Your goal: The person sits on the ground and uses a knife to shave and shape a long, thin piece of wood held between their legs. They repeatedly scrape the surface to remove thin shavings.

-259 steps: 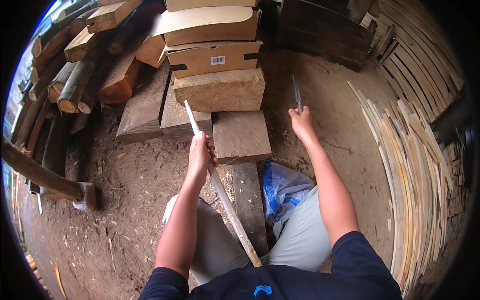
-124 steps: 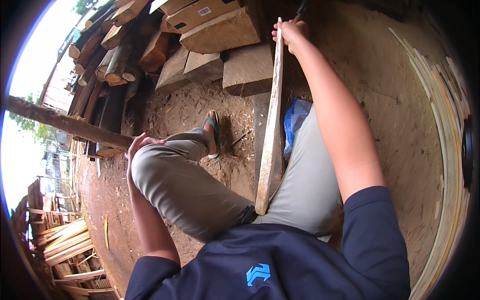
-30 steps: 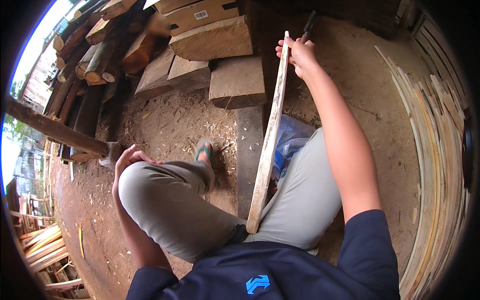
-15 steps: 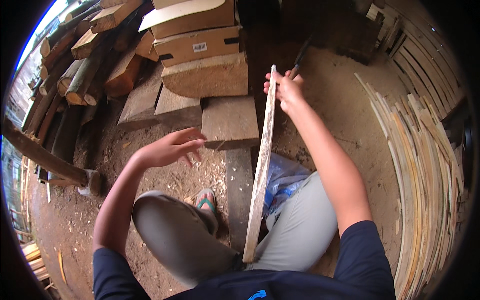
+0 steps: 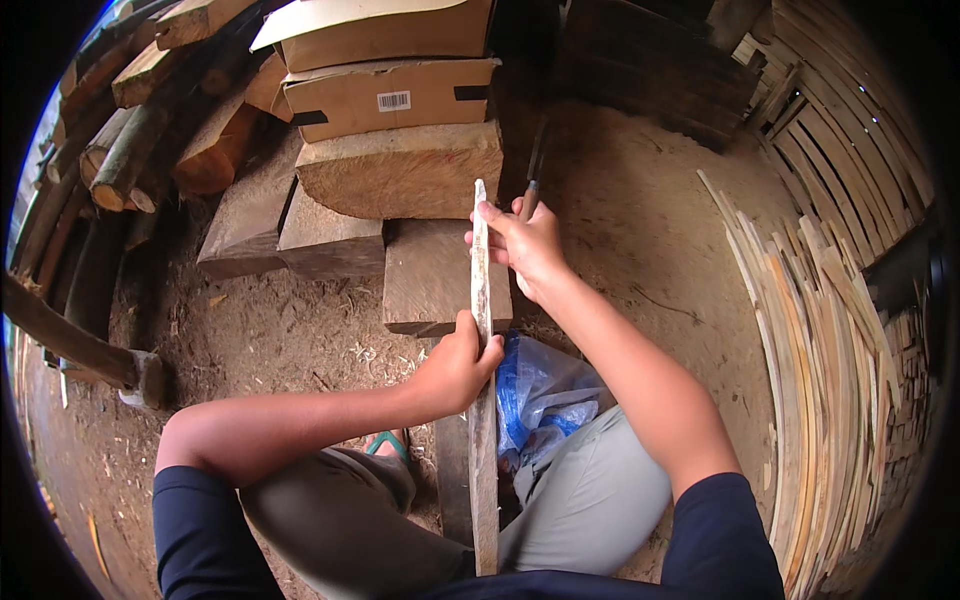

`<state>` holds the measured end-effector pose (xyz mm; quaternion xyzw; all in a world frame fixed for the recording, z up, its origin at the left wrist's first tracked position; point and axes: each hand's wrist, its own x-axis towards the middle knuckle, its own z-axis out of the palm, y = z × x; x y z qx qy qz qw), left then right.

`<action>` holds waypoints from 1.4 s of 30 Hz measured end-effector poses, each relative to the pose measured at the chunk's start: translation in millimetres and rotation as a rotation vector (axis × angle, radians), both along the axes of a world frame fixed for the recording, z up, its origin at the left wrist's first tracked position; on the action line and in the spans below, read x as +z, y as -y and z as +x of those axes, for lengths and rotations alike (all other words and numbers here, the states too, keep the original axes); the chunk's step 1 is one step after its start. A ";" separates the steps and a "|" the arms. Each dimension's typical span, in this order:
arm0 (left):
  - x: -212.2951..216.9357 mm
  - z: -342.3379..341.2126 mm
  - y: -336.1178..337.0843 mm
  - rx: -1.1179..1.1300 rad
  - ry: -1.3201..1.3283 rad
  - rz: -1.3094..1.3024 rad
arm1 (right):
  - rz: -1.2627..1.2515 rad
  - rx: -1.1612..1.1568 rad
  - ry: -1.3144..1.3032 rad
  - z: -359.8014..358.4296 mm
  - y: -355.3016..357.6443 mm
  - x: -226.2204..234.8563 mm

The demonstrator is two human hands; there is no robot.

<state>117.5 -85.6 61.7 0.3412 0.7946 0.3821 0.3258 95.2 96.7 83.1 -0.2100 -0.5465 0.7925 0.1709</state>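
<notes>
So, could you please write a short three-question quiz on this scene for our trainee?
1. Which hand holds the knife?
2. True or false: the left hand grips the wooden stick.
3. Fill in the missing word: the cardboard boxes rest on a thick ____ block.

Key: 1. The right hand. 2. True. 3. Wooden.

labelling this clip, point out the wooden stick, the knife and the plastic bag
Wooden stick point(image 5: 483, 437), head view: lower part of its shaft
Knife point(image 5: 536, 162), head view: dark blade
Plastic bag point(image 5: 547, 395), head view: crumpled middle
</notes>
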 end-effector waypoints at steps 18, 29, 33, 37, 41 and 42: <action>-23.0 -50.3 14.2 -0.070 0.367 -0.064 | -0.057 -0.196 0.300 1.5 -38.1 -19.4; -58.1 -90.1 12.9 0.267 0.184 0.402 | 0.061 -0.308 -0.006 21.7 -80.6 45.0; -50.7 -113.3 5.4 0.338 0.220 0.495 | 0.529 -0.344 -0.107 37.0 -90.7 52.7; -47.7 -118.6 -0.7 0.258 0.287 0.624 | 0.908 -0.107 0.000 44.7 -79.3 52.5; -45.6 -108.1 -0.8 0.210 0.327 0.750 | 1.183 0.205 0.131 31.8 -35.5 36.5; -44.9 -105.7 -1.2 0.209 0.329 0.781 | 1.306 0.282 0.197 28.7 -27.0 37.6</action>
